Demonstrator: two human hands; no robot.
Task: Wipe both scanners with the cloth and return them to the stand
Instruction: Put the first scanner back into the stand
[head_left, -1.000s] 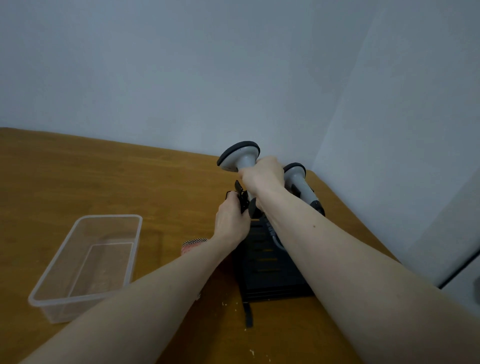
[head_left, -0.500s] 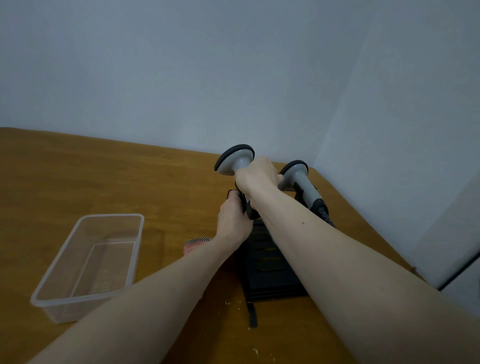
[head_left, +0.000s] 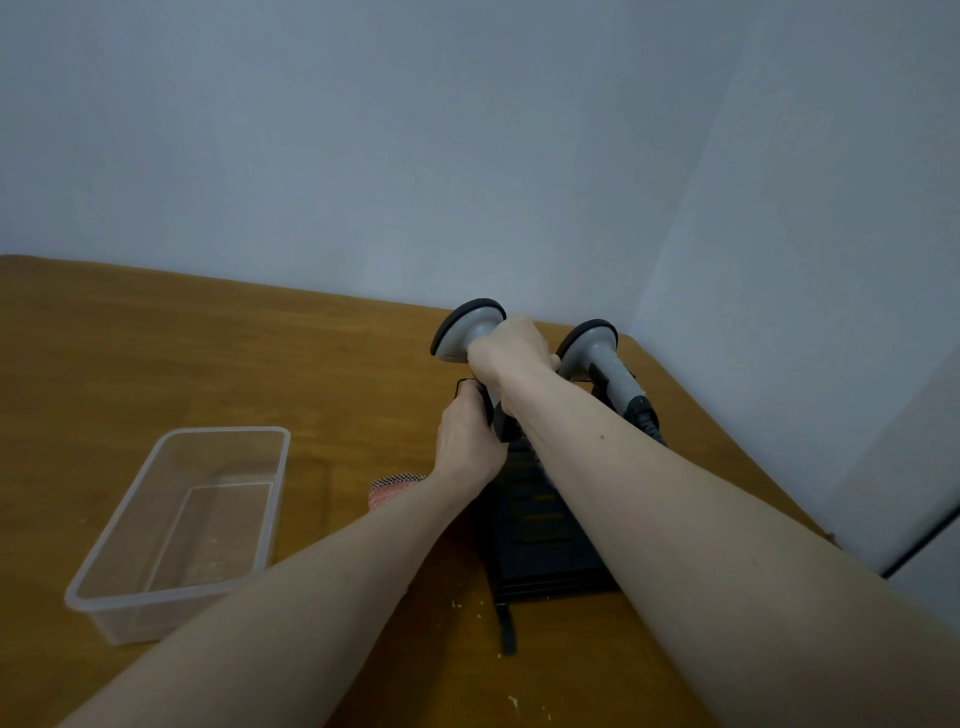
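Two grey scanners with black-rimmed heads stand at the back of a black stand (head_left: 545, 551) near the table's far right corner. My right hand (head_left: 511, 353) grips the neck of the left scanner (head_left: 465, 327), just above the stand. The right scanner (head_left: 597, 353) rests in the stand on its own, its cable trailing down. My left hand (head_left: 470, 436) holds the black upright part of the stand at its left side. A red checked cloth (head_left: 392, 491) lies on the table, partly hidden behind my left wrist.
A clear plastic tub (head_left: 182, 525) sits on the wooden table (head_left: 156, 353) at the left. A black strap (head_left: 508, 629) sticks out from the stand's near edge. Walls close off the far side and the right.
The left scanner and my right hand have sunk slightly toward the stand. My left hand has stayed on the stand.
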